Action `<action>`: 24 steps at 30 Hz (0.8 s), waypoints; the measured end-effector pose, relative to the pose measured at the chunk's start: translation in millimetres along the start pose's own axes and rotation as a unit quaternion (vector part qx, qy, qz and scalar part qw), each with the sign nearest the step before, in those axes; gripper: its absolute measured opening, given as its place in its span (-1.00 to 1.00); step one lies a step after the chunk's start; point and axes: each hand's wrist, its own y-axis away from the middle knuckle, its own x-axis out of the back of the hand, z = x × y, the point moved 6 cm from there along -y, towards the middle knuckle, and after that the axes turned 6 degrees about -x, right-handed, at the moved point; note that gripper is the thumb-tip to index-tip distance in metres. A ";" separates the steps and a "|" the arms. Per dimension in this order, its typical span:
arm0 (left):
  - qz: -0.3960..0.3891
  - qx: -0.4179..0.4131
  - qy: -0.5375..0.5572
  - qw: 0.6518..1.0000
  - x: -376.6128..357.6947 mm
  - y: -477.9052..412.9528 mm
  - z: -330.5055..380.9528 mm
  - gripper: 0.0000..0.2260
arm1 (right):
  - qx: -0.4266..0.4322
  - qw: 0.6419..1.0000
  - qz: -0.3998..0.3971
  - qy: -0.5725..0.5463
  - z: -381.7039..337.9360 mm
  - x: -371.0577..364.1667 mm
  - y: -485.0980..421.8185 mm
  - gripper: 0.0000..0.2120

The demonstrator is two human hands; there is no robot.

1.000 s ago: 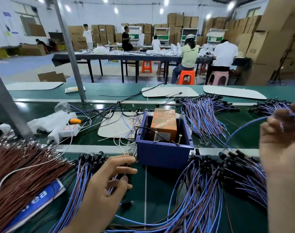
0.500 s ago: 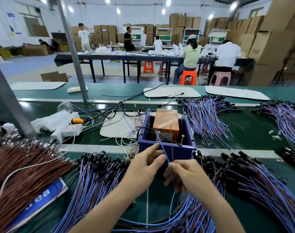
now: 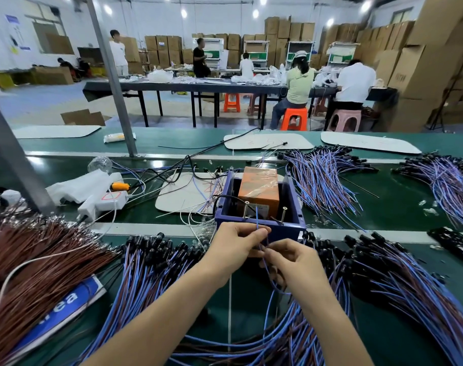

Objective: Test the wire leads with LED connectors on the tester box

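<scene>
My left hand [image 3: 231,245] and right hand [image 3: 291,260] pinch one blue wire lead [image 3: 257,220] between fingertips; its free end rises just beyond them into the blue tester box [image 3: 262,210].

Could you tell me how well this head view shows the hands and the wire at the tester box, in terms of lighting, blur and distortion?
Head view: even overhead lighting; left hand and right hand fairly sharp, pinching a blue wire before the tester box; wide-angle bending at edges; ceiling lamps flare; wire piles near corners smear.
</scene>
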 end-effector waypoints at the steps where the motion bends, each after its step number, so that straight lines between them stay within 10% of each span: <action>1: 0.006 0.007 0.002 1.000 1.7 -0.9 -2.2 -0.86 | -0.001 1.000 0.017 -0.014 2.1 2.1 -0.2 -0.88; 24: 0.025 0.083 -0.006 0.996 16.6 -5.7 -26.8 -0.74 | -0.066 0.993 0.059 -0.074 28.6 3.0 2.3 -0.71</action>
